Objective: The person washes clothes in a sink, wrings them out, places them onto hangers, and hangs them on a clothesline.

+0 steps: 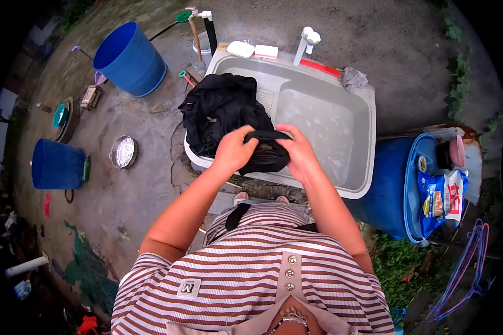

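Between both hands a piece of black clothing (269, 162) is held up near the front edge of the washing sink (369, 139). My left hand (236, 148) grips its upper left edge, fingers closed on the cloth. On the other side, my right hand (297, 149) pinches the same edge, thumb and fingers pressed together. The bulk of the dark fabric (221, 103) lies bunched over the sink's left part and rim, against the held piece; I cannot tell whether they are one garment. Cloudy, sudsy water (318, 120) fills the basin to the right.
Along the back rim are a white soap dish (241, 49), a white-and-red box (266, 52), a white tap (305, 44) and a grey rag (353, 79). A blue barrel (383, 184) carrying a detergent bag (442, 198) stands right. Blue buckets (129, 61) and a metal bowl (123, 152) sit left.
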Available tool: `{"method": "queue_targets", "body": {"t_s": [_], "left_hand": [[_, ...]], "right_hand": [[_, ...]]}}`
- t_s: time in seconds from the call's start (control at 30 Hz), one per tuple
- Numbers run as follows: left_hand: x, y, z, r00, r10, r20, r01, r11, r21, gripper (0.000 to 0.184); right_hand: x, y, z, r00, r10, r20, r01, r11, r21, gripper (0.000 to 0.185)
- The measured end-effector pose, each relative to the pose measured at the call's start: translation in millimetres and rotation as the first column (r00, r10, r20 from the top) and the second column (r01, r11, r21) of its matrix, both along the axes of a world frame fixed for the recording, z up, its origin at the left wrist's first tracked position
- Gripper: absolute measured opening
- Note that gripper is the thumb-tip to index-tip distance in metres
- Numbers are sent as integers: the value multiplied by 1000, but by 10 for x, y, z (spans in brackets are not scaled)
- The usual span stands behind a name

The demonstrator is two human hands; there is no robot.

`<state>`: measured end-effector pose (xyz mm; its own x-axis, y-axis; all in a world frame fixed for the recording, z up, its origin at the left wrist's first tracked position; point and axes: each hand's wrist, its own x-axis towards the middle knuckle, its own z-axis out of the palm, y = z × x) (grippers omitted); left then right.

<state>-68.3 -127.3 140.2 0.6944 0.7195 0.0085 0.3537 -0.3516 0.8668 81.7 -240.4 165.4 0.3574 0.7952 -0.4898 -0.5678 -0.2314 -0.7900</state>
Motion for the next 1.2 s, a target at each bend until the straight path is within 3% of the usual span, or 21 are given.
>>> {"method": "queue_targets", "body": {"t_s": [0.03, 0.07, 0.1, 0.13, 0.17, 0.23, 0.27, 0.33, 0.37, 0.43, 0.47, 0.53, 0.57, 0.63, 0.7, 0.73, 0.8, 0.83, 0.9, 1.07, 1.2], "left_hand": [[-13, 12, -63, 995, 76, 63, -89, 970, 224, 16], [-19, 7, 66, 996, 91, 2, -91, 993, 69, 15], [-10, -3, 32, 996, 92, 2, -92, 993, 69, 15], [2, -20, -37, 993, 111, 40, -109, 993, -32, 14], [14, -47, -76, 988, 133, 75, -122, 983, -134, 14], [36, -95, -148, 979, 168, 117, -129, 951, -282, 14], [48, -119, -147, 966, 210, 152, -128, 896, -425, 14], [53, -161, -141, 970, 185, 157, -93, 881, -464, 14], [53, -177, -133, 973, 163, 164, -61, 863, -501, 14], [38, -172, -128, 975, 150, 162, -51, 867, -495, 15], [30, -164, -99, 977, 137, 163, -41, 872, -487, 15], [-17, -121, -21, 991, 58, 123, -5, 919, -393, 14], [-53, -100, 31, 997, -15, 74, 36, 954, -296, 13], [-125, -61, 23, 995, -74, 68, 88, 971, -223, 19], [-185, -56, -56, 989, -144, -37, 148, 981, 126, 22], [-203, -60, -95, 989, -143, -36, 146, 981, 127, 22], [-235, -86, -90, 990, -130, 47, 138, 951, -278, 25], [-226, -101, -88, 991, -125, 47, 133, 952, -277, 25], [-198, -163, -22, 965, 218, 147, -1, 561, -828, 26], [-273, -138, -85, 949, 293, 113, 6, 344, -939, 27], [-361, -145, -128, 956, 274, 103, 52, 187, -981, 30]], "right_hand": [[-18, -18, -43, 1000, 3, -4, -3, 1000, -1, 34], [-30, -38, -94, 954, 117, 276, -109, 993, -44, 35], [-24, -48, -132, 818, 226, 529, -196, 974, -114, 36], [-8, -56, -163, 692, 299, 656, -222, 954, -201, 41], [-1, -72, -171, 692, 300, 656, -222, 954, -202, 41], [7, -116, -202, 387, 300, 872, -216, 949, -230, 41], [15, -138, -234, 388, 299, 872, -213, 949, -231, 41], [34, -183, -334, 169, 465, 869, -189, 881, -434, 34], [58, -189, -406, 172, 467, 868, -187, 880, -436, 34], [118, -182, -540, 564, 427, 707, -264, 904, -335, 32], [118, -190, -511, 565, 426, 707, -262, 905, -335, 32], [125, -195, -443, 922, 233, 308, -176, 963, -202, 33], [127, -211, -376, 922, 235, 306, -178, 963, -202, 33], [156, -254, -240, 992, 125, -30, -126, 992, -25, 36], [180, -269, -200, 985, 165, -54, -165, 986, 11, 35], [189, -276, -193, 976, 205, -75, -202, 978, 45, 34], [185, -310, -200, 962, 247, -119, -240, 969, 64, 34], [177, -306, -206, 945, 287, -160, -276, 957, 88, 35], [120, -299, -169, 933, 325, -153, -309, 943, 119, 34], [95, -263, -160, 925, 380, 24, -380, 919, 106, 34], [76, -219, -272, 856, 326, 402, -387, 919, 79, 31]]}}
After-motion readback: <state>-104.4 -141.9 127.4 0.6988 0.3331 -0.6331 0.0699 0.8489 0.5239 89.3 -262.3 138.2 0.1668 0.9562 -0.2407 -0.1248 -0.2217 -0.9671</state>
